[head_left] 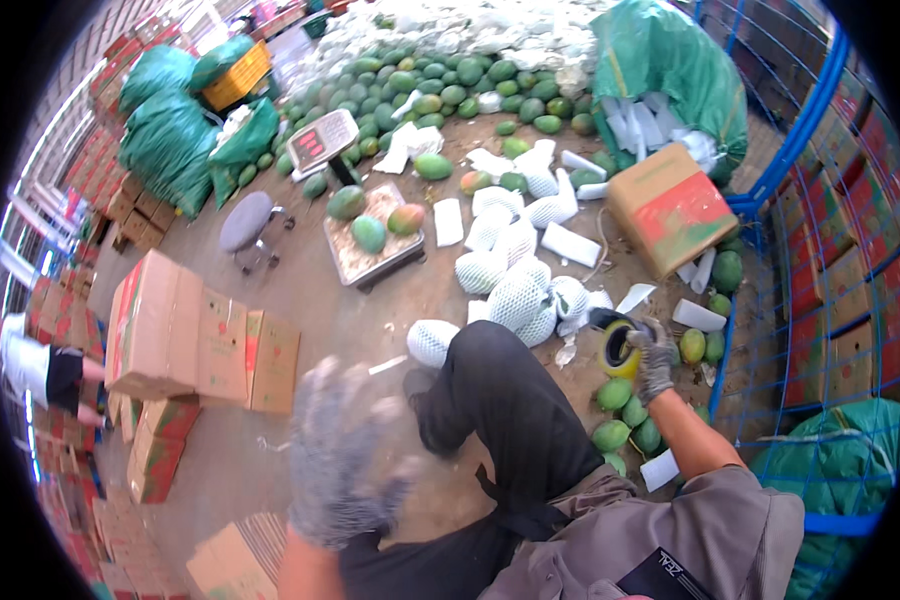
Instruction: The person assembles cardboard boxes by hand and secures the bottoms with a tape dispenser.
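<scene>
Landmark: platform scale (375, 262), three mangoes (369, 234) on it. Behind it, a large heap of green mangoes (440, 85). Right of it, a tipped cardboard box (670, 208). Nearer you, net-sleeved mangoes (518, 290). Your right hand (653, 352), gloved, grips a yellow tape roll (618, 350). Your left hand (342, 455), gloved and blurred, hangs open, empty.

- Yellow tape roll (618, 352): round, dark core, held on its edge at the floor beside the knee.
- Green mangoes (625, 412): oval, clustered on the floor just below it.
</scene>
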Action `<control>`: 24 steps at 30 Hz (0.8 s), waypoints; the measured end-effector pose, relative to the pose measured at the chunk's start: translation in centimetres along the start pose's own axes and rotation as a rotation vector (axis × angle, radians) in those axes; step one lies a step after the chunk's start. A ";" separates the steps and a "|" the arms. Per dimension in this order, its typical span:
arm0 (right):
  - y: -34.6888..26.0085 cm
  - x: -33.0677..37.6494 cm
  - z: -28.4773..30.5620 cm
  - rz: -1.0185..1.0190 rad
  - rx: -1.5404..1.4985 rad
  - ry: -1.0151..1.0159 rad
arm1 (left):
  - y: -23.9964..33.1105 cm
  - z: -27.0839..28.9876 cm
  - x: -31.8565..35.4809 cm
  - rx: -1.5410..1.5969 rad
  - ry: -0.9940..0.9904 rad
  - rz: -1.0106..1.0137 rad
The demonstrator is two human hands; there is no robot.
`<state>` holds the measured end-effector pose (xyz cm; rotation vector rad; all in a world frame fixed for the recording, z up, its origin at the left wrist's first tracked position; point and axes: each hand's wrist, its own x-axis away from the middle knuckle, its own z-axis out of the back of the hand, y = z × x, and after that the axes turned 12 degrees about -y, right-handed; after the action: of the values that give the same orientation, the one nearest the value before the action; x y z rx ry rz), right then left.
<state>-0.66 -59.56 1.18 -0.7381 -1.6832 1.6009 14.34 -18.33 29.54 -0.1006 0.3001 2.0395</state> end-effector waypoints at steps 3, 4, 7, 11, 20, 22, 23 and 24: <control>-4.5 1.0 -9.4 0.174 -0.156 -0.323 | -1.8 0.2 9.9 -0.110 0.101 0.263; -6.8 1.8 -12.8 0.218 -0.216 -0.428 | -1.5 0.6 13.5 -0.150 0.127 0.382; -12.7 6.5 -21.5 0.289 -0.406 -0.742 | -0.6 1.7 23.3 -0.320 0.193 0.644; -17.8 16.3 -30.6 0.345 -0.457 -1.219 | 1.5 0.0 36.6 -0.471 0.243 1.077; -17.7 45.4 -48.6 0.844 -0.247 -1.966 | 3.5 -8.3 54.5 -0.259 0.024 1.965; -15.7 52.5 -52.2 0.816 -0.170 -2.058 | 2.6 -10.3 56.6 -0.172 -0.022 2.009; -14.2 55.9 -54.3 0.751 -0.183 -2.104 | 1.7 -10.7 57.7 -0.156 -0.041 2.013; -12.2 59.7 -56.6 0.684 -0.200 -2.151 | 0.9 -11.0 58.8 -0.136 -0.048 2.029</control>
<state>9.30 20.96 19.15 1.1367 -3.0166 3.0446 -14.69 28.99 7.36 0.3274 0.1939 4.0569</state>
